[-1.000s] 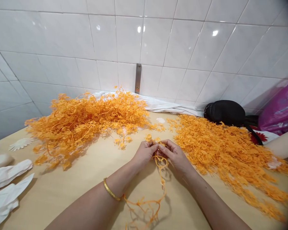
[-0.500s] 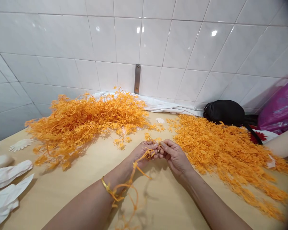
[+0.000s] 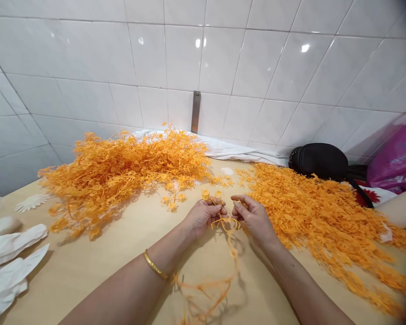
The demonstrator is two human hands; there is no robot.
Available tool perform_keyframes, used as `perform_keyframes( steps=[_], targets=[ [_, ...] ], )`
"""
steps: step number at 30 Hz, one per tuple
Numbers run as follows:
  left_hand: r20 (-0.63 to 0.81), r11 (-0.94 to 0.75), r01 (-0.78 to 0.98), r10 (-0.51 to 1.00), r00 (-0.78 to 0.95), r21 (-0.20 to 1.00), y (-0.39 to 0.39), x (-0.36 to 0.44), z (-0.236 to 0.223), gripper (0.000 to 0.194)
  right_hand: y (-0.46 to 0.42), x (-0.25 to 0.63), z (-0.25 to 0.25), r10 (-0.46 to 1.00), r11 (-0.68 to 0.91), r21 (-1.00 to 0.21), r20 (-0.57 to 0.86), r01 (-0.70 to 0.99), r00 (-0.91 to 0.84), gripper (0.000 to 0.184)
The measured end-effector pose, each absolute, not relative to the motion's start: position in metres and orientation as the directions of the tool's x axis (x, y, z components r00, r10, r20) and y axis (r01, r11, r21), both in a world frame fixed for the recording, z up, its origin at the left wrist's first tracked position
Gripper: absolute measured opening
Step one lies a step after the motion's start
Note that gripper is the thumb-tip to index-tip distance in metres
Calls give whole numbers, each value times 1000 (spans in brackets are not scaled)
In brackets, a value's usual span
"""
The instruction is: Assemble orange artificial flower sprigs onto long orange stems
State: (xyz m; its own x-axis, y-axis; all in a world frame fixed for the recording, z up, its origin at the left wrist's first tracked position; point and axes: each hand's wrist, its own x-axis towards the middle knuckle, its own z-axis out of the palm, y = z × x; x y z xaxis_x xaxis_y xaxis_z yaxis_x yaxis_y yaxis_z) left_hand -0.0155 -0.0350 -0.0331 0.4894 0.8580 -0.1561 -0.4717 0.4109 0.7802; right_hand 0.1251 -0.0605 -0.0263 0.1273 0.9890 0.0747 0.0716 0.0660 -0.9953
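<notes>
My left hand (image 3: 203, 215) is closed around the top of an orange plastic sprig (image 3: 227, 246) that trails down over the tan table (image 3: 115, 253) toward me. A gold bangle sits on that wrist. My right hand (image 3: 253, 216) is a little to the right, its fingers pinched on a small orange piece at the sprig's top. A tangled heap of orange sprigs (image 3: 122, 169) lies to the far left. A flatter spread of small orange pieces (image 3: 311, 212) lies right of my right hand.
White gloves (image 3: 10, 262) lie at the left edge, with a white plastic flower (image 3: 30, 202) beyond them. A black pouch (image 3: 320, 161) and a pink bag (image 3: 397, 158) stand at the back right. Another person's forearm (image 3: 397, 208) reaches in from the right. White cloth lines the tiled wall.
The sprig's tail swung left over my left wrist, then dropped back to hang straight down. My two hands, which were touching, have moved slightly apart.
</notes>
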Motion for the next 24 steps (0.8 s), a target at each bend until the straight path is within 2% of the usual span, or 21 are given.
perform_keyframes(
  steps=[4,8,10,13,16,19,24],
  targets=[
    [-201,433,-416,846,493,800,-36,-15,-33,8,-61,125,-23,979,52,-999,52,6,199,23],
    [-215,445,-343,815,538,827,-39,-14,-31,8,-63,119,-17,993,54,-991,40,-124,114,25],
    [-222,448,-317,804,552,836,-40,-14,-31,9,-65,115,-17,997,55,-996,51,-64,57,28],
    [-221,425,-262,796,563,867,-41,-12,-30,7,-66,109,-21,996,90,-988,86,128,-38,29],
    [-201,387,-213,787,584,897,-42,-11,-28,2,-65,110,-25,974,225,-921,222,319,-47,25],
    [-179,373,-244,802,570,895,-43,-11,-25,13,-63,114,-28,947,285,-856,321,430,11,28],
    [-154,320,-269,854,496,908,-43,-9,-30,32,-66,112,-28,942,287,-834,335,472,20,23]
  ],
)
